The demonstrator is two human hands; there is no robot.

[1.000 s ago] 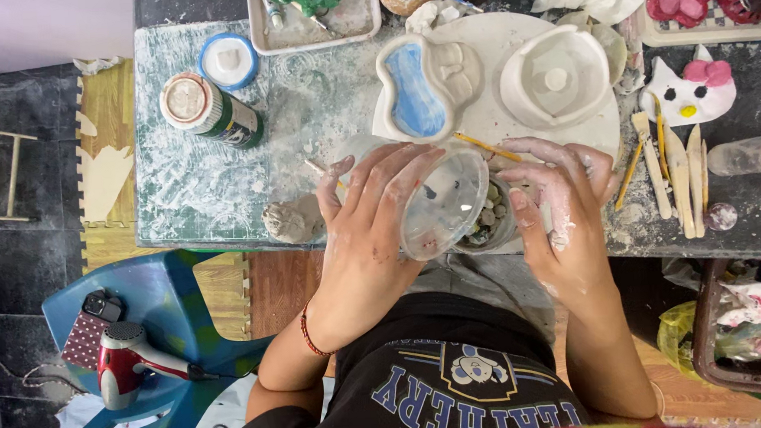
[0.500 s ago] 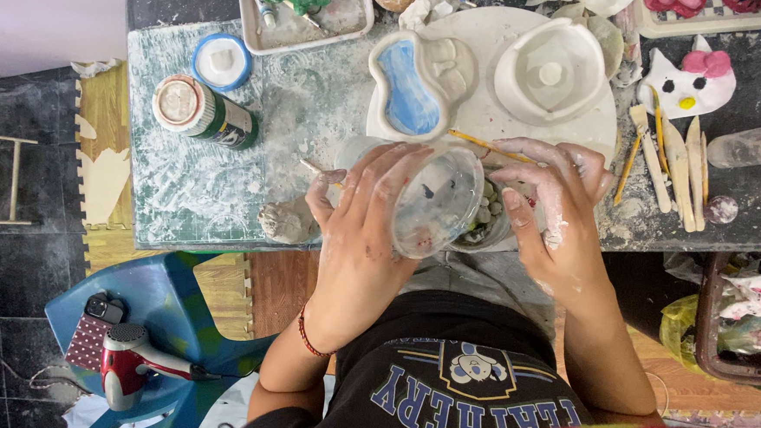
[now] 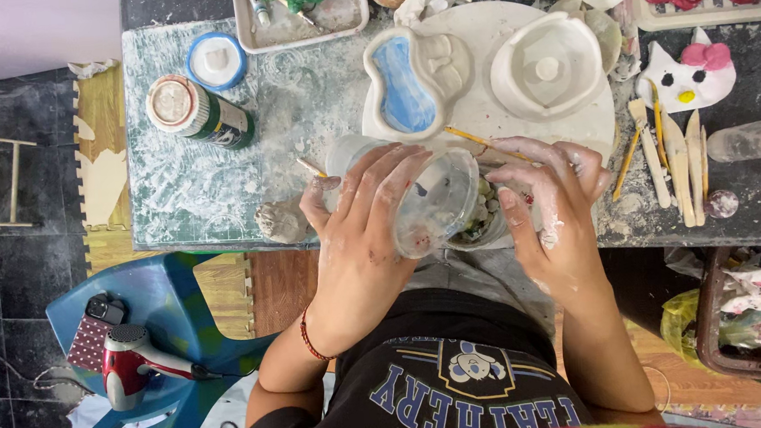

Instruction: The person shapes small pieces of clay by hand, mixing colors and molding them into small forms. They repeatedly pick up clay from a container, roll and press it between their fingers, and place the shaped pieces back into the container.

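Note:
My left hand [image 3: 368, 219] wraps over a clear plastic cup [image 3: 436, 201] tipped on its side above the table's near edge. My right hand [image 3: 546, 198], smeared with white clay, grips a small bowl of pebbly bits [image 3: 483, 222] just right of the cup's mouth. A thin wooden brush handle [image 3: 481, 139] pokes out behind both hands. Past them, on a round white board [image 3: 488, 104], sit a white clay dish with a blue inside [image 3: 404, 87] and a white clay bowl [image 3: 546, 66].
A can with a dusty lid [image 3: 197, 115] and a blue-rimmed lid [image 3: 216, 59] lie on the left of the table. Wooden modelling tools [image 3: 677, 164] and a white cat-face piece [image 3: 684, 76] lie right. A red hair dryer [image 3: 137, 366] rests on a blue stool lower left.
The clear cup has tipped further onto its side and shifted slightly left under my left hand. My right hand stays at the small bowl.

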